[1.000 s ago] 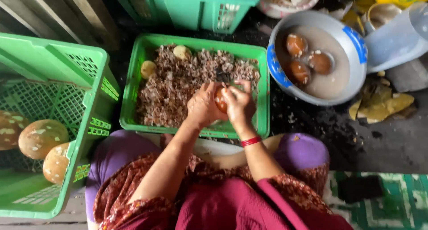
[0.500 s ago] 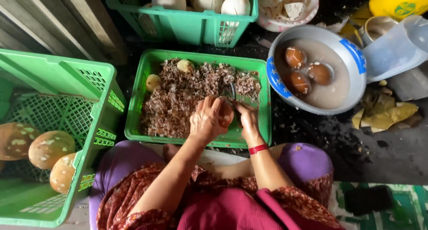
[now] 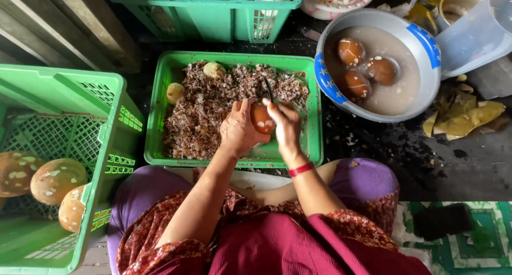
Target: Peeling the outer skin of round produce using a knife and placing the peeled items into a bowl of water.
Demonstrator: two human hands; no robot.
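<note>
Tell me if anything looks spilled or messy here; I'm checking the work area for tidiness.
Yes. Pale flecks and wet patches dot the dark ground between the shallow green plastic tray of brown peelings and the round grey metal basin of cloudy water. Crumpled yellow leaf scraps lie loose beside the basin.

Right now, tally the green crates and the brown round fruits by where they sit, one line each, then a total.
Green crates: 3
Brown fruits soaking in the water basin: 3
Brown fruit held in the left hand, blade in the right hand: 1
Brown speckled fruits in the left crate: 3
Total: 10
</note>
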